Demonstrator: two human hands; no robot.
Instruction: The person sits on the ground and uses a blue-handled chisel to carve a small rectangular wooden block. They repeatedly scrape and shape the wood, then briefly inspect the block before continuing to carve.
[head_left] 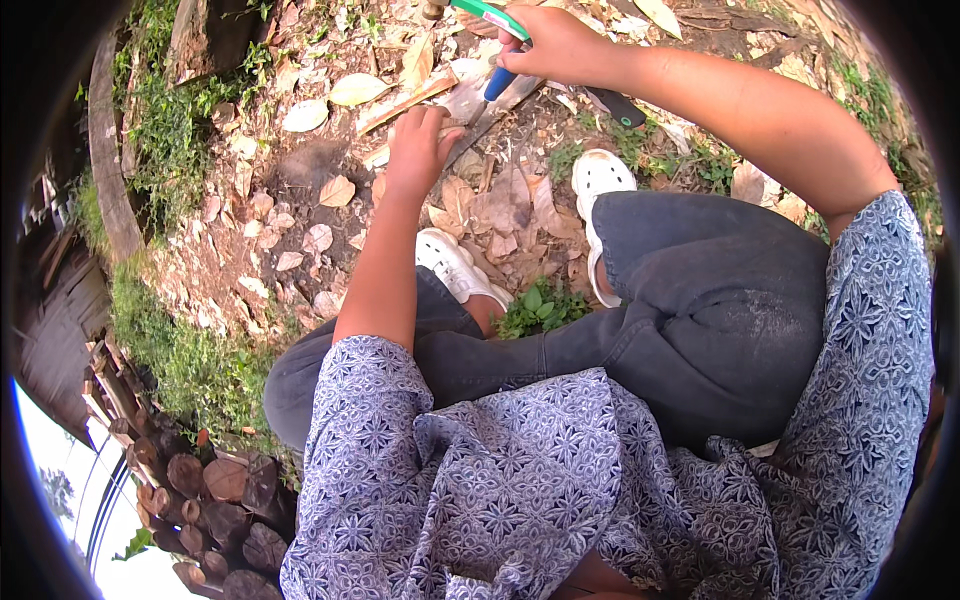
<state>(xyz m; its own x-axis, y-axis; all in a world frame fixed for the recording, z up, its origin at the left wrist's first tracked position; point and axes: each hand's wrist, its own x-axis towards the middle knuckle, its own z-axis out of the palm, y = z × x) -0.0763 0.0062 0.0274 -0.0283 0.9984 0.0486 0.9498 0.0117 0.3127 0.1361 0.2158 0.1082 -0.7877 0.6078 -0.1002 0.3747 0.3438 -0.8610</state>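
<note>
My right hand [565, 45], at the top of the head view, is closed round the green handle of a hammer [488, 14]. The hammer's brownish head reaches the upper edge. Just under the same fingers is a blue-handled tool [499, 84] with a thin metal shank pointing down and left; whether the fingers grip it too I cannot tell. My left hand [418, 150] is closed near the shank's lower end, with a small light piece of wood [453, 125] showing between thumb and fingers. A flat wooden board [512, 97] lies beneath the tool.
A black handle with a green ring [616, 107] lies right of the board. My white clogs [604, 172] stand on ground strewn with dry leaves [357, 89] and chips. A small green plant [541, 306] grows between my feet. Stacked logs [225, 480] are at lower left.
</note>
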